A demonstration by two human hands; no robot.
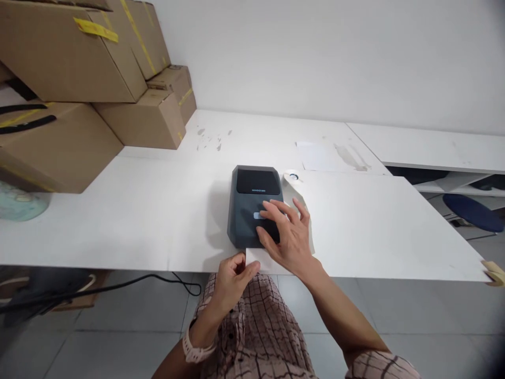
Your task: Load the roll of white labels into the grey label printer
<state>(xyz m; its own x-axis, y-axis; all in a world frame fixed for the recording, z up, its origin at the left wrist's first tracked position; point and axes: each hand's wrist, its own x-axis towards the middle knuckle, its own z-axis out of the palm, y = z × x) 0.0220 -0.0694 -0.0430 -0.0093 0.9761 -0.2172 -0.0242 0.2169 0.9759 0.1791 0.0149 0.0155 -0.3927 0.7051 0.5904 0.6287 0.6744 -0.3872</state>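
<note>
A dark grey-blue label printer [244, 223] sits on the white table near its front edge. From its front end sticks out a white label [256, 258]. My left hand [233, 281] pinches the left side of this label between thumb and fingers, just below the table edge line. Over the printer's right half lies my right hand [290, 234], its fingers apart and bent, with fingertips at or just above the pale button [258, 215]. I cannot tell whether they press it. Beside the printer, partly behind my right hand, a strip of pale backing paper [296, 197] curls down the table.
Several cardboard boxes [138, 118] with yellow tape are stacked at the left. A small round white roll [293, 177] is behind the printer's right side. A white sheet [313, 155] lies farther back. Below the table hangs a black cable [158, 277]; a blue stool [473, 212] stands right.
</note>
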